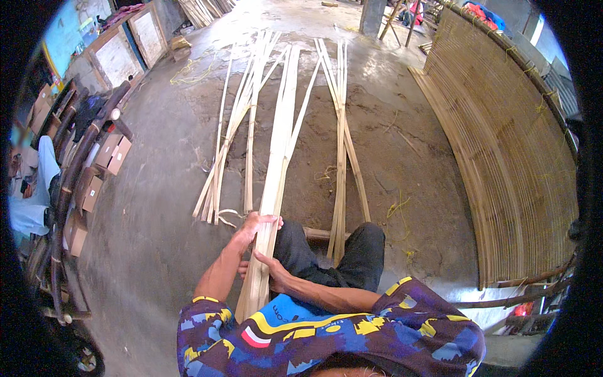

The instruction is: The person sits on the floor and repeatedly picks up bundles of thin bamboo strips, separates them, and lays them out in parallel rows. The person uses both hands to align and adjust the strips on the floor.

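A bundle of long, pale split-bamboo strips [277, 159] slants from beside my body out over the floor. My left hand [259, 225] is closed around it just left of my knee. Nearer my body, my right hand [270, 269] grips the same bundle, its thumb on top and some fingertips showing on the far side. One narrower strip [303, 113] splays off to the right of the bundle's far part. More loose bamboo strips [236, 119] lie crossed on the floor to the left. Another group of strips [341, 157] rests at the right, its near ends by my legs.
A big bamboo-slat panel [502, 163] leans along the right side. On the left runs a dark bamboo bench [75, 169], with cardboard boxes [114, 153] beside it. A round wooden bar [317, 234] shows between my knees. Yellow twine [399, 204] lies on the floor.
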The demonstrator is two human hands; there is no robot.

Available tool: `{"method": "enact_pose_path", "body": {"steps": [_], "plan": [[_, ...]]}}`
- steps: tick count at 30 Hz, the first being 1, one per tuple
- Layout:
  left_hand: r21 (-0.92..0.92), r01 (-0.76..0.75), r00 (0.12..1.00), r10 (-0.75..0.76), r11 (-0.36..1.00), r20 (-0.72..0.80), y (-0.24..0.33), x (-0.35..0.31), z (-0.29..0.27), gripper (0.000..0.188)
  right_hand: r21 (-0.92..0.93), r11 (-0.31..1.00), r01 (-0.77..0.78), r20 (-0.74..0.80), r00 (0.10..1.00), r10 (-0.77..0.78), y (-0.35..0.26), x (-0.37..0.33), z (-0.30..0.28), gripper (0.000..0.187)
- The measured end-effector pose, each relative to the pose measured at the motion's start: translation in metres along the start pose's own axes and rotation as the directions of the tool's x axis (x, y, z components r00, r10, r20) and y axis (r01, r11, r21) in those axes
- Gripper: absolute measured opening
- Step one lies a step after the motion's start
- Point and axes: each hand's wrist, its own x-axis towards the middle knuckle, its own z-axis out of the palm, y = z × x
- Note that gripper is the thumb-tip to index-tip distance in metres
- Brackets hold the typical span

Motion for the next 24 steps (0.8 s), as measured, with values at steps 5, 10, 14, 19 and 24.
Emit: {"method": "enact_pose_path", "body": {"steps": [5,10,14,19,24], "plan": [[0.24,0.094,0.993,-0.075,0.966,-0.086,-0.007,-0.035,0.005,0.048,-0.027,0.989,0.142,-0.327,0.934,-0.143,0.011,0.012,-0.005,0.021],[0.123,0.352,0.923,-0.323,0.928,-0.21,-0.023,-0.147,0.01,0.064,-0.379,0.898,0.224,-0.376,0.849,-0.37,0.006,0.018,-0.007,0.017],[0.611,0.118,0.946,0.099,0.783,-0.309,-0.045,-0.206,0.055,0.055,-0.28,0.836,0.472,-0.148,0.839,-0.524,-0.005,0.014,0.013,0.017],[0.489,0.298,0.9,-0.071,0.82,-0.43,-0.025,-0.198,0.082,0.042,-0.191,0.954,0.231,-0.244,0.93,-0.274,-0.018,0.02,0.006,0.019],[0.134,0.192,0.957,-0.155,0.972,-0.246,0.001,-0.146,0.075,0.022,-0.129,0.978,0.164,-0.195,0.963,-0.187,-0.066,0.052,-0.021,0.033]]}}
